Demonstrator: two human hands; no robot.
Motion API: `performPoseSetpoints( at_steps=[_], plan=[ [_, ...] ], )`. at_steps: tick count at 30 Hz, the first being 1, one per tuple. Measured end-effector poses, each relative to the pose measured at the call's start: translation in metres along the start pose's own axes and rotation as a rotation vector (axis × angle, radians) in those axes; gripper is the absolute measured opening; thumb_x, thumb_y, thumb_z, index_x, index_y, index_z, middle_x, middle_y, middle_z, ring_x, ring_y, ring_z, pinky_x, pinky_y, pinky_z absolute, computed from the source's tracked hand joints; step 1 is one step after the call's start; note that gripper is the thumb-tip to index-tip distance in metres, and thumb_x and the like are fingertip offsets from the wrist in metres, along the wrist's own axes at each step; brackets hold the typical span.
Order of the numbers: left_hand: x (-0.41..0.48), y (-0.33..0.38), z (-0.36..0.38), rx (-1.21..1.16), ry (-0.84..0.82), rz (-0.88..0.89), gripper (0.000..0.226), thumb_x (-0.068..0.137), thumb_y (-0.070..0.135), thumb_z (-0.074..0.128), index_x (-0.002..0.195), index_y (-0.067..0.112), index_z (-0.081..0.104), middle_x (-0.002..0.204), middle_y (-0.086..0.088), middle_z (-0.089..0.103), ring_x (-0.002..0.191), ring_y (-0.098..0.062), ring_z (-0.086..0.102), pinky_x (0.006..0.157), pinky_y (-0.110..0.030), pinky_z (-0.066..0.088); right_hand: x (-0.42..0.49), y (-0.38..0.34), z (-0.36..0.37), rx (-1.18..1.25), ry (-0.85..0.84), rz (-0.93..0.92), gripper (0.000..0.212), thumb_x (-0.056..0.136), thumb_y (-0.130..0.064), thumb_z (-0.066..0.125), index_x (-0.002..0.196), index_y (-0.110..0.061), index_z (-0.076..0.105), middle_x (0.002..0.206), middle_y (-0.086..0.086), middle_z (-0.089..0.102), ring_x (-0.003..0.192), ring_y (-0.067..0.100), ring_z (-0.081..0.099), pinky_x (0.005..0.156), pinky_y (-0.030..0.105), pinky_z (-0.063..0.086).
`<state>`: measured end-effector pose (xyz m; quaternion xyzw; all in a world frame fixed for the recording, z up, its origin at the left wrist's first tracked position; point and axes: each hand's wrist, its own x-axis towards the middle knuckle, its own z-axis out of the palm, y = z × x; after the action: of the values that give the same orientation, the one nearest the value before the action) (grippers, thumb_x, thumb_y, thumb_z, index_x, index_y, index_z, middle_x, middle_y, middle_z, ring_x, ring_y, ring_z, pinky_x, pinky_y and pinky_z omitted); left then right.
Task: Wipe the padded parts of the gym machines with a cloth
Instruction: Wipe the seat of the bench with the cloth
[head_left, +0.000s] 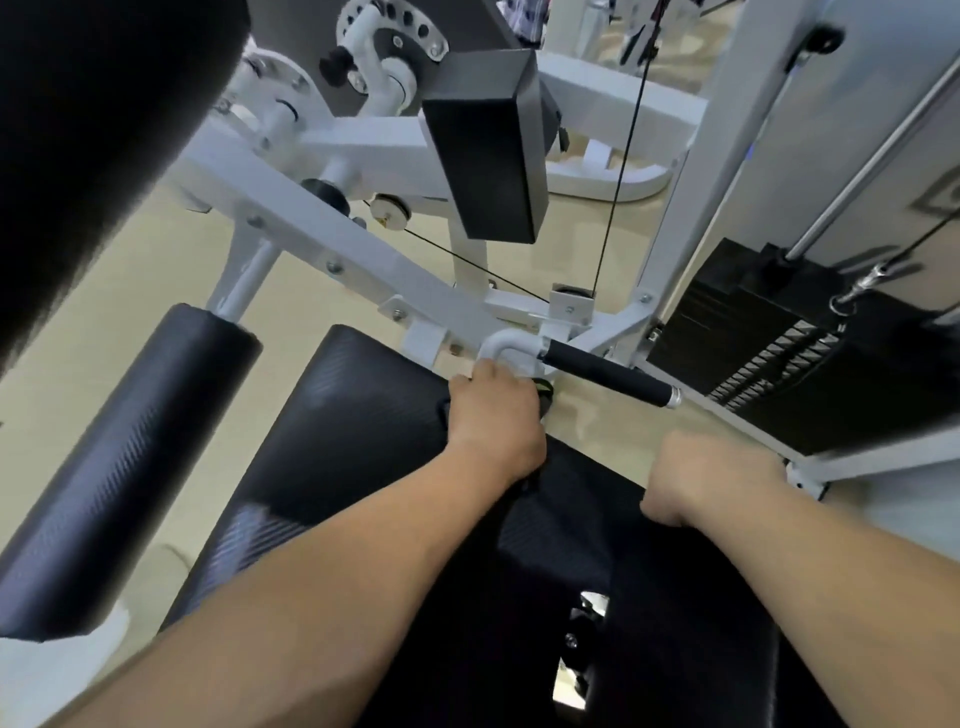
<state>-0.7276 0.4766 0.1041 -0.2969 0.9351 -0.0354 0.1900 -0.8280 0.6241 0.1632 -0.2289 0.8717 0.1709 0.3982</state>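
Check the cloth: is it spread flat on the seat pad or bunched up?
Cannot tell. The left hand is closed at the seat pad's far edge, hiding any cloth; only a dark scrap shows beside it.

Support: black padded seat (332, 447), textured.
On it: left hand (493, 421), right hand (711, 478), both fisted.

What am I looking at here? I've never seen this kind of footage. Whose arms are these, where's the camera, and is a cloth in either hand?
This is one wide-angle view from a camera on a person's head, looking down at their bare arms. The left hand is closed at the far edge of a black padded seat; something dark shows beneath it, possibly a cloth, but I can't be sure. The right hand is a fist on the pad's right side. Beside them are a roller pad, a black foam handle and a weight stack.
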Motion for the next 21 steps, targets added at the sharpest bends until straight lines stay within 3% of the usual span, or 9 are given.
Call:
performPoseSetpoints(
  at_steps=[3, 5, 7, 9, 11, 13, 15, 18, 21],
  plan=[
    [-0.007, 0.054, 0.008, -0.06, -0.092, 0.24, 0.039, 0.086, 0.042, 0.056, 0.12, 0.023, 0.062, 0.12, -0.005, 0.062, 0.119, -0.029, 0.046, 0.088, -0.044, 0.039, 0.01, 0.008, 0.001, 0.003, -0.086, -0.003, 0.035, 0.076, -0.054, 0.069, 0.096, -0.027, 0.061, 0.094, -0.003, 0.066, 0.092, 0.024, 0.064, 0.083, 0.039, 0.055],
    [0.0, 0.088, 0.011, -0.048, -0.185, 0.396, 0.034, 0.089, 0.043, 0.056, 0.118, 0.027, 0.061, 0.12, -0.001, 0.064, 0.12, -0.027, 0.047, 0.087, -0.043, 0.039, 0.01, 0.013, 0.002, 0.012, -0.075, -0.015, 0.029, 0.073, -0.047, 0.068, 0.093, -0.028, 0.059, 0.093, -0.003, 0.065, 0.093, 0.024, 0.064, 0.087, 0.039, 0.056],
    [0.013, 0.103, 0.011, -0.042, -0.266, 0.514, 0.022, 0.09, 0.035, 0.059, 0.11, 0.03, 0.057, 0.119, 0.002, 0.064, 0.12, -0.025, 0.047, 0.09, -0.043, 0.04, 0.001, 0.013, -0.002, 0.062, -0.098, -0.036, 0.027, 0.079, -0.034, 0.065, 0.105, -0.025, 0.063, 0.101, -0.001, 0.065, 0.098, 0.026, 0.063, 0.082, 0.031, 0.054],
    [0.02, 0.106, 0.014, -0.03, -0.291, 0.563, 0.027, 0.09, 0.029, 0.06, 0.116, 0.031, 0.055, 0.121, 0.004, 0.063, 0.121, -0.024, 0.046, 0.095, -0.044, 0.04, -0.004, 0.012, -0.004, 0.083, -0.151, -0.062, 0.029, 0.091, -0.024, 0.062, 0.119, -0.015, 0.065, 0.113, 0.004, 0.066, 0.109, 0.029, 0.063, 0.08, 0.027, 0.049],
    [0.018, 0.099, 0.024, -0.003, -0.227, 0.57, 0.032, 0.091, 0.031, 0.062, 0.123, 0.032, 0.056, 0.124, 0.004, 0.06, 0.121, -0.026, 0.046, 0.098, -0.045, 0.04, -0.005, 0.011, -0.003, 0.066, -0.137, -0.04, 0.025, 0.083, -0.027, 0.061, 0.105, -0.015, 0.066, 0.104, 0.0, 0.067, 0.106, 0.028, 0.066, 0.092, 0.031, 0.052],
    [0.009, 0.084, 0.035, -0.008, -0.095, 0.507, 0.049, 0.083, 0.04, 0.073, 0.129, 0.039, 0.056, 0.125, 0.006, 0.059, 0.118, -0.027, 0.046, 0.094, -0.046, 0.039, -0.009, 0.009, -0.002, 0.005, -0.112, -0.028, 0.013, 0.079, -0.032, 0.06, 0.089, -0.022, 0.059, 0.091, -0.002, 0.063, 0.095, 0.026, 0.064, 0.092, 0.038, 0.055],
    [-0.005, 0.056, 0.04, -0.096, 0.033, 0.379, 0.056, 0.08, 0.045, 0.075, 0.132, 0.042, 0.056, 0.126, 0.007, 0.058, 0.118, -0.027, 0.046, 0.089, -0.044, 0.035, -0.016, 0.003, 0.001, -0.105, -0.1, -0.078, 0.016, 0.083, -0.038, 0.06, 0.094, -0.026, 0.059, 0.094, -0.003, 0.063, 0.094, 0.024, 0.063, 0.085, 0.039, 0.054],
    [-0.022, 0.0, 0.03, -0.133, 0.17, 0.162, 0.048, 0.091, 0.033, 0.061, 0.138, 0.038, 0.05, 0.135, 0.003, 0.053, 0.121, -0.03, 0.042, 0.089, -0.045, 0.032, -0.03, -0.009, 0.009, -0.251, 0.044, -0.198, 0.021, 0.091, -0.048, 0.058, 0.095, -0.027, 0.063, 0.091, -0.006, 0.062, 0.093, 0.022, 0.064, 0.079, 0.035, 0.053],
    [-0.045, -0.066, 0.017, -0.11, 0.239, -0.126, 0.053, 0.094, 0.022, 0.052, 0.143, 0.041, 0.043, 0.145, 0.004, 0.046, 0.122, -0.032, 0.039, 0.093, -0.046, 0.034, -0.046, -0.027, 0.017, -0.166, 0.22, -0.317, 0.028, 0.097, -0.05, 0.052, 0.083, -0.025, 0.054, 0.078, -0.007, 0.052, 0.082, 0.023, 0.055, 0.066, 0.031, 0.042]
  ],
)
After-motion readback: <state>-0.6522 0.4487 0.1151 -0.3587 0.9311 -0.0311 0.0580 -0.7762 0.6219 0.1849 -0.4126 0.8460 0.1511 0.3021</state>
